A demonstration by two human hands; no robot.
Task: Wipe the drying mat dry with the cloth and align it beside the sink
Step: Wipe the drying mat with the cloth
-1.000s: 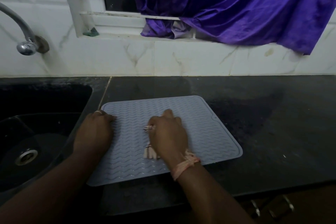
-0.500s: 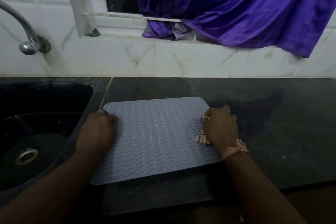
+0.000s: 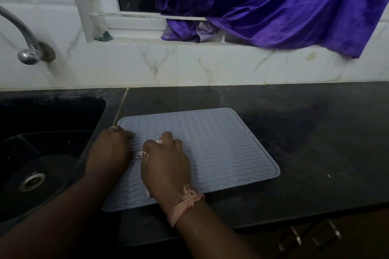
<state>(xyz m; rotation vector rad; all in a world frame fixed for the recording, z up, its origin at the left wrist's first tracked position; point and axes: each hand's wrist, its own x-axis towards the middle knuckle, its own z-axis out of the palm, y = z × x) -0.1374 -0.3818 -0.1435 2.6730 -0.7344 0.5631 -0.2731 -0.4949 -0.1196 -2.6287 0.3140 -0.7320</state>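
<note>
Nearest to me, my right hand [image 3: 166, 164] lies palm down on the left half of the mat [image 3: 210, 149], fingers curled over a small bunched cloth [image 3: 143, 154]. Only scraps of the cloth show, pale and striped, at the thumb side and between the knuckles; the rest is under the palm. A frayed pink thread [image 3: 185, 200] is tied round that wrist.

Just to its left, my left hand [image 3: 109, 149] presses down on the mat's left edge, fingers bent with the tips on the ribbed surface. It holds nothing that I can see. There is a ring [image 3: 114, 128] on one finger.

The mat itself is pale grey with a wavy ribbed pattern and a raised rim. It lies flat on the dark counter [image 3: 315, 153], just right of the sink [image 3: 42, 153], and sits skewed: its left edge is angled away from the sink's edge, and the near left corner overlaps the sink's rim. The near edge is close to the counter's front.

The sink is black, with a metal drain [image 3: 31, 181] in its bowl. Beyond it a curved metal tap [image 3: 25, 44] comes out of the white marbled tile wall [image 3: 210, 65]. Farther back is a white window frame [image 3: 101, 6], with a purple curtain [image 3: 273, 2] bunched over the sill and hanging down onto the tiles.
</note>
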